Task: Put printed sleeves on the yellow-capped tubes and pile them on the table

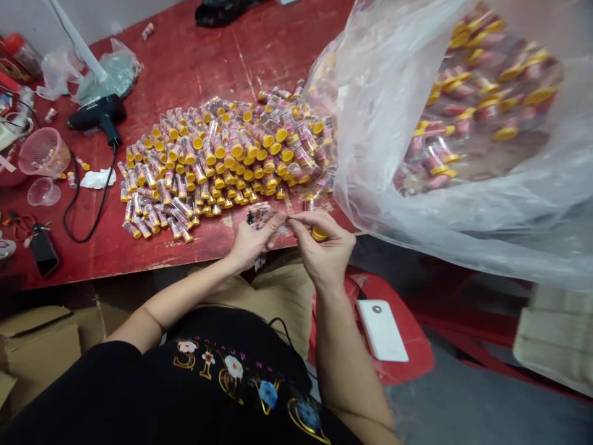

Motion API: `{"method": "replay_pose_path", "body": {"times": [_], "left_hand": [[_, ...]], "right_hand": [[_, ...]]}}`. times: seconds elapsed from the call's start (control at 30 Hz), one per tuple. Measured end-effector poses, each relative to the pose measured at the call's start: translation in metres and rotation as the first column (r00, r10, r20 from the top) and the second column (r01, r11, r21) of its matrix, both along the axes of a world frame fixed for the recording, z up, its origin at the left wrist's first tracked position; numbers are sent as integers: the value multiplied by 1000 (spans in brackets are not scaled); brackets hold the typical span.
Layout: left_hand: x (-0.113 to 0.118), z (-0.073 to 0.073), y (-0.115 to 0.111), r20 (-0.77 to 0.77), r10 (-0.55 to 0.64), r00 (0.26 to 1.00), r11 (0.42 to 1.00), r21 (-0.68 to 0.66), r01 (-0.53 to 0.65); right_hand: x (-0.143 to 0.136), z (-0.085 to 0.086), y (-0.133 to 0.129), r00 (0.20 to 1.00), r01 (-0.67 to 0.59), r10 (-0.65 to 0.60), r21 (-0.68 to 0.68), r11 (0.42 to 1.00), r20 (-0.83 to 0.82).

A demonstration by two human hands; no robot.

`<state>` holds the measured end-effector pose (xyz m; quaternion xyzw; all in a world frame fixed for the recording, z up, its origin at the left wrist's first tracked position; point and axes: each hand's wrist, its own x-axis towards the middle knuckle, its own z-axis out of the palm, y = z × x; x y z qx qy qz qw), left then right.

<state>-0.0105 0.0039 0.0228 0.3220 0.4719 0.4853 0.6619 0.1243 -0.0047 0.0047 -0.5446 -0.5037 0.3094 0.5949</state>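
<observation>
Close together at the table's front edge are my two hands, fingertips nearly meeting. My left hand [254, 241] is closed on a small bundle of clear printed wrappers [260, 214]. My right hand [327, 247] pinches at the wrappers' side, with thumb and forefinger together; what lies between them is too small to make out. A yellow-capped tube [319, 234] shows at my right hand, partly hidden by its fingers. Just beyond both hands lies a wide pile of clear tubes with yellow caps [236, 150].
A large clear plastic bag [370, 123] of similar tubes stands at the right. On the red table [185, 55], a black heat gun [99, 117], a pink basket [45, 151] and a black device [44, 252] lie left. A white power bank [382, 330] rests on a red stool [417, 364].
</observation>
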Motion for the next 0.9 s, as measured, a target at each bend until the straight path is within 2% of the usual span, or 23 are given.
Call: {"method": "replay_pose_path", "body": {"times": [0.1,0.2,0.27,0.33,0.4,0.57,0.67,0.73,0.8,0.87,0.9], "left_hand": [[4,5,-3,41,123,992,992,30,-125],[8,6,-6,48,189,981,982,1,-189],[10,6,-7,57,229,972,972,-57,-226],[8,7,-8,91,254,963,962,-130,-241],[5,9,-7,136,253,958,955,-196,-224],[0,18,-6,215,206,955,936,-327,-129],[1,17,-6,236,194,952,930,-353,-102],[2,14,-8,231,180,956,939,-330,-97],[2,12,-10,191,161,968,954,-281,-103],[3,11,-13,129,149,980,969,-215,-119],[3,11,-15,107,150,983,974,-185,-129]], "right_hand": [[0,-2,-6,1000,-8,8,-114,993,7],[-4,-2,-11,999,-13,5,-174,985,-51],[-5,0,-14,971,-79,30,-200,977,-236],[-2,4,-18,884,-167,64,-185,968,-463],[4,12,-23,811,-195,81,-137,971,-579],[11,34,-38,839,-43,28,-15,999,-544],[9,35,-40,834,44,-23,27,999,-551],[9,31,-39,827,11,-10,-3,1000,-562],[10,26,-37,826,-119,53,-82,990,-561],[9,21,-36,874,-217,100,-196,956,-476],[7,18,-35,913,-207,99,-241,948,-395]]}}
